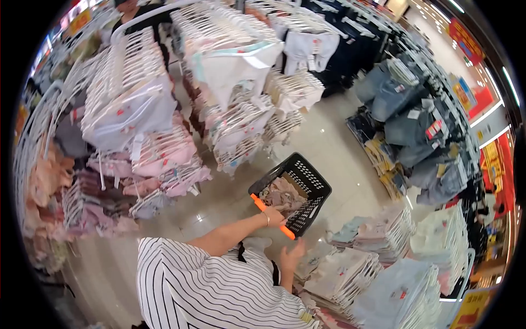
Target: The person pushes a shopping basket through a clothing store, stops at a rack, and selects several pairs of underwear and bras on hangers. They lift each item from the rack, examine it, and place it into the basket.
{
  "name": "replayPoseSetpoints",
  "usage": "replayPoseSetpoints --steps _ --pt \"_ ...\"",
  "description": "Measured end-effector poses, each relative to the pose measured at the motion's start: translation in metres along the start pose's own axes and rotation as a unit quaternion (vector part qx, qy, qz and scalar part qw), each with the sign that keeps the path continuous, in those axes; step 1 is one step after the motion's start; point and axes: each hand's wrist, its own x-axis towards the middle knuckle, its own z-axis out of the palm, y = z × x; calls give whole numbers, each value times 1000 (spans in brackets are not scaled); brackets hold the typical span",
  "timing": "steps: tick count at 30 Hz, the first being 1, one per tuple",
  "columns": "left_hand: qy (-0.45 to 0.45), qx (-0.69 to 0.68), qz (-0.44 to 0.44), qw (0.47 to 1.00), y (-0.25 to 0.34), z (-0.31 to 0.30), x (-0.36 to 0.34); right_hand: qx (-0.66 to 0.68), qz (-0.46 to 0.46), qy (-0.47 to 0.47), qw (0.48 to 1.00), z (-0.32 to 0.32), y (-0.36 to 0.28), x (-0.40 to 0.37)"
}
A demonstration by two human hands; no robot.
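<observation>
Floor tiles [334,148], pale and glossy, run between racks of pastel clothes on white hangers [131,104] and stacked blue jeans [405,109]. Left hand [274,216] grips the orange handle of a black plastic basket [315,183] of beige garments, held above the floor. Right hand [290,255] hangs open just below it, beside folded shirts [339,274].

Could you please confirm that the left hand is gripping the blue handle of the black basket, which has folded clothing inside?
Not quite: the handle is orange, not blue. The head view shows the left hand gripping it on the black basket, which has folded clothing inside.
</observation>
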Motion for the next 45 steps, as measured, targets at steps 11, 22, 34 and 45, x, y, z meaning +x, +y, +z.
replayPoseSetpoints --steps 11,22,34,45 --pt "-58 -64 -77 993 31 23 -110 124 -121 -342 924 47 4 -24" --pt "68 -61 -164 982 75 67 -186 188 -185 -592 761 53 1 -63" --pt "84 -100 -167 977 102 86 -213 124 -133 -541 821 29 -13 -91" --pt "92 -90 53 990 100 87 -319 49 -136 -378 914 12 -50 -199"
